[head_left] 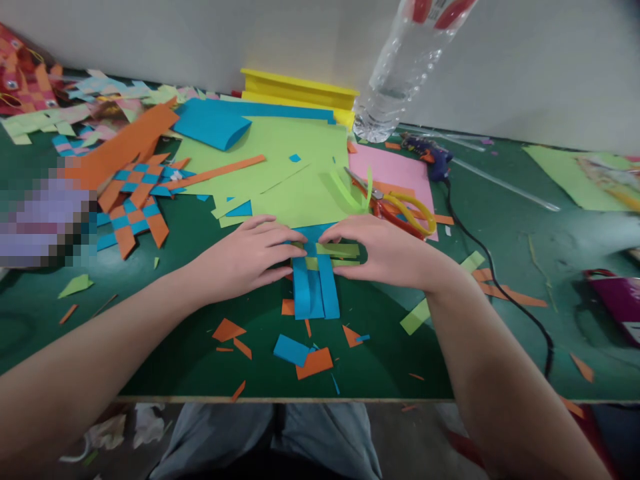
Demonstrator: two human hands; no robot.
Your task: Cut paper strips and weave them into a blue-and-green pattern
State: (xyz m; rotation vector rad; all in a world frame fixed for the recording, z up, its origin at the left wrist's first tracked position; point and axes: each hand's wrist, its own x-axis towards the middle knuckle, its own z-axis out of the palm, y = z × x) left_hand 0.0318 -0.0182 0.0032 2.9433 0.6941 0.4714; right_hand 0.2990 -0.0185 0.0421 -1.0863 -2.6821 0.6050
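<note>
Between my hands lies a small weave of blue paper strips (315,297), their ends hanging toward me. Green paper strips (345,251) cross it and stick out on the right. My left hand (253,257) grips the left edge of the weave with its fingertips. From the other side, my right hand (387,253) pinches the green strips between thumb and fingers. The fingers hide part of the crossing. Just beyond my right hand rest scissors with yellow and orange handles (407,212), beside a curled bright green strip (351,191).
Green and pink paper sheets (390,165) lie behind the hands. Finished orange and blue weaves (135,200) are at left. A water bottle (405,73), a glue gun (433,157) and its black cord (493,257) stand or lie right. Scraps (314,363) litter the green table (175,363).
</note>
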